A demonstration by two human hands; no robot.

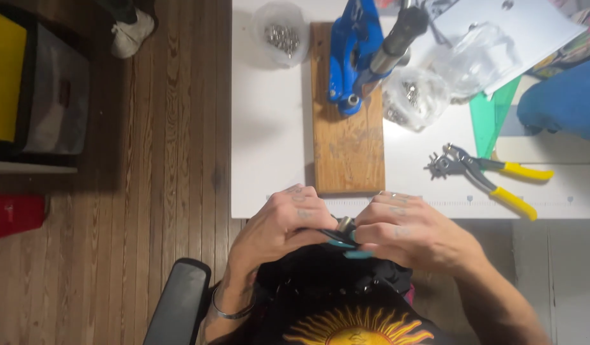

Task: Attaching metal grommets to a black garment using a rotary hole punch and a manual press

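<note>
Fingers (320, 223) of both hands around small metal eyelet (344, 223)

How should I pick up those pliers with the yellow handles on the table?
Grab the punch pliers by the two yellow handles, coming from the right side of the white table. The handles point right and splay apart, while the spiky punch wheel sits at the left end, so probably keep fingers off that.

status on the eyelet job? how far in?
Done: nothing finished shows. The blue press stands on the wooden board, with bags of metal eyelets nearby. In hand: the left hand and right hand pinch a small metal piece against black fabric at the table edge. Left: the yellow-handled hole punch lies untouched.
</note>
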